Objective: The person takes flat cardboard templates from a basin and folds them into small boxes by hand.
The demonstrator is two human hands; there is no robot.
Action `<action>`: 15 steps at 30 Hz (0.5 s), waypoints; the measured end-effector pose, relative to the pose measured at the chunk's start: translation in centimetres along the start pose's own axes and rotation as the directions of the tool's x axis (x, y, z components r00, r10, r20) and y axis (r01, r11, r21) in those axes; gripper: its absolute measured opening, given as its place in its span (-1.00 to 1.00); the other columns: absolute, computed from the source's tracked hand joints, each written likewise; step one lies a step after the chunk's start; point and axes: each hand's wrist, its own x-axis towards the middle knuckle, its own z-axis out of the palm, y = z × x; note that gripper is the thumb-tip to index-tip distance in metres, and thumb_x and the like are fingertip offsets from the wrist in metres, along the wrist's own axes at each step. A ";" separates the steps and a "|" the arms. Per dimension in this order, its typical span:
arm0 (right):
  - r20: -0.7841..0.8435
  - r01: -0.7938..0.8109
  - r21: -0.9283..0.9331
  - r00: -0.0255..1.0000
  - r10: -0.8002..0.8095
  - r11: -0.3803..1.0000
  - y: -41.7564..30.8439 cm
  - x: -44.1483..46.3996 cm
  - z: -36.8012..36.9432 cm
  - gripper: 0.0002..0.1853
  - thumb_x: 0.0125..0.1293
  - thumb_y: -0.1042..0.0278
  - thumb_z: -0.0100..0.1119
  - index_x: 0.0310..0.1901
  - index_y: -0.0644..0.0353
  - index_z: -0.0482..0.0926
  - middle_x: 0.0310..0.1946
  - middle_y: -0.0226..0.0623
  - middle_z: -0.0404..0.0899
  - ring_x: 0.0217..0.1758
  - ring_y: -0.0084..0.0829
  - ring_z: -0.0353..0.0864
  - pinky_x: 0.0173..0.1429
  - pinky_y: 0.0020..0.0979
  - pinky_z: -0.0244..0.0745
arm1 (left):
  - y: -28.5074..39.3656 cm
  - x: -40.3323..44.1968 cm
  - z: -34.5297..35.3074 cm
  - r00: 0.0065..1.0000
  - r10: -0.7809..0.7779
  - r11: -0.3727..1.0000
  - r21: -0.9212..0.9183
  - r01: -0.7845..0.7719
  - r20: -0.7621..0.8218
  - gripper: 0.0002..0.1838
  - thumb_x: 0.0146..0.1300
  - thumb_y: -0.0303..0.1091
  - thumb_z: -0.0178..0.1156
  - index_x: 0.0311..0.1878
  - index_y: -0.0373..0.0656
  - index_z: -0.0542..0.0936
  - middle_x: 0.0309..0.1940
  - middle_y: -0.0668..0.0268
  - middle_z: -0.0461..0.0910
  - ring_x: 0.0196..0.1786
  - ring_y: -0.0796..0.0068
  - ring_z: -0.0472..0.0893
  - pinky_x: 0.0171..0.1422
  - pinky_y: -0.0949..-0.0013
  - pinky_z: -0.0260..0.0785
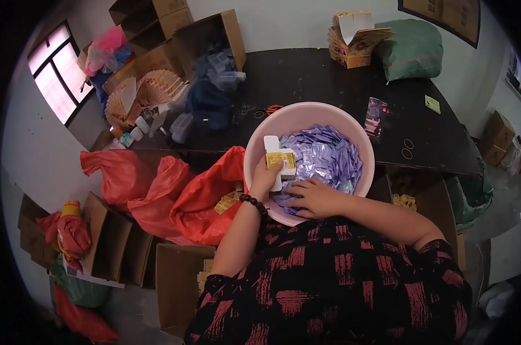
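Observation:
A pink basin [253,144] holds a heap of small purple packets [321,152]. Over the basin's left side, my left hand [263,177], with a beaded bracelet on the wrist, grips a small yellow and white box [280,164] whose white flaps stand open. My right hand [312,197] lies on the packets near the basin's front edge, fingers spread. Whether a packet is under its fingertips is hidden.
On the black table [306,75] are a green sack [411,49], stacked cards [352,43], a dark blue cloth [209,104] and rubber bands. Red plastic bags [206,195] hang at the left front. Cardboard boxes [177,282] stand below on both sides.

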 end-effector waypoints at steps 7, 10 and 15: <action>0.194 -0.343 -0.089 0.915 0.354 0.935 1.3 -1.3 0.8 -0.78 0.10 0.26 0.21 -0.19 0.04 0.59 -0.12 -0.37 0.49 0.05 -0.26 0.41 0.04 -0.13 0.35 | -1.8 -0.2 -0.1 0.999 -0.043 0.988 0.147 0.040 0.016 -0.57 0.27 -0.31 0.17 0.12 -0.36 0.41 -0.08 0.15 0.60 -0.06 0.36 0.60 0.02 0.35 0.43; 0.193 -0.443 0.035 0.883 0.428 0.896 1.9 -2.4 1.1 -0.82 0.08 0.30 0.22 -0.25 0.06 0.61 -0.22 -0.34 0.48 -0.04 -0.21 0.44 0.00 -0.20 0.41 | -3.0 0.0 0.2 0.999 0.010 0.955 0.296 0.005 -0.049 -0.55 0.24 -0.31 0.20 0.12 -0.37 0.40 -0.06 0.07 0.59 -0.03 0.23 0.60 0.06 0.28 0.41; 0.158 -0.436 0.067 0.893 0.422 0.897 1.1 -3.2 1.0 -0.86 0.10 0.31 0.21 -0.31 0.13 0.59 -0.27 -0.31 0.47 -0.09 -0.17 0.44 -0.03 -0.24 0.44 | -4.2 0.3 -0.1 0.917 0.370 0.804 0.547 -0.233 -0.152 -0.58 0.15 -0.39 0.24 0.05 -0.35 0.42 -0.10 -0.03 0.53 0.00 0.00 0.51 0.13 0.14 0.33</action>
